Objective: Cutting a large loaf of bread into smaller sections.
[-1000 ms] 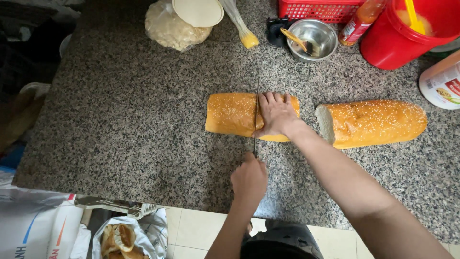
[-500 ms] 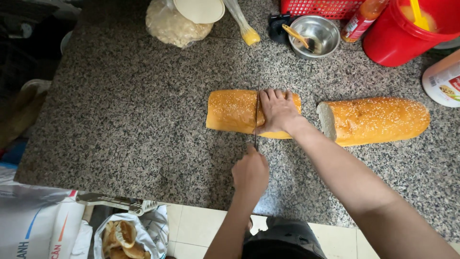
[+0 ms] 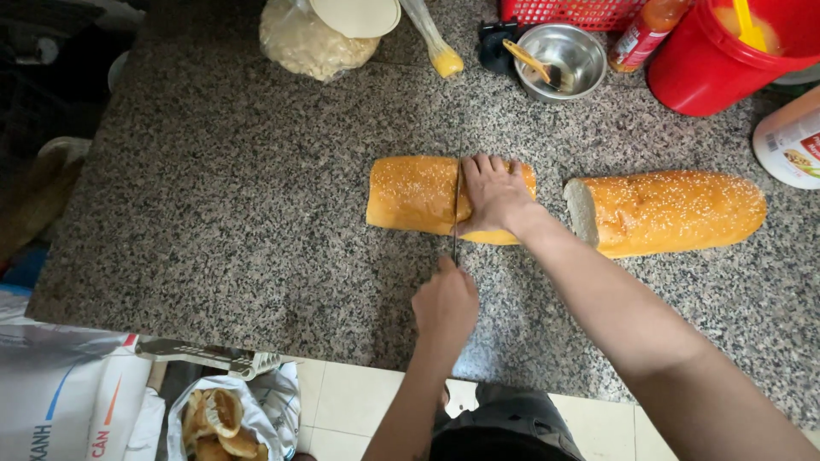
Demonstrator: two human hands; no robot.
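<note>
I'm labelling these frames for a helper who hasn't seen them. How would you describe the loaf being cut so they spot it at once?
On the speckled granite counter lie two sesame loaves side by side. The loaf being cut is the left one, near the middle, pinned under the right hand while the left hand draws a knife across it. The other loaf lies untouched to the right.

White printed sack (image 3: 60, 393) bottom-left; red-labelled bottle (image 3: 642, 36) (orange) top; white labelled jug (image 3: 790, 141) right.

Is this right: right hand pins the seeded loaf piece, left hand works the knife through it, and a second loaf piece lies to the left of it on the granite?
Not quite. In the head view the second loaf piece lies right of the pinned seeded loaf piece. Right hand pins it; left hand works the knife.
</note>
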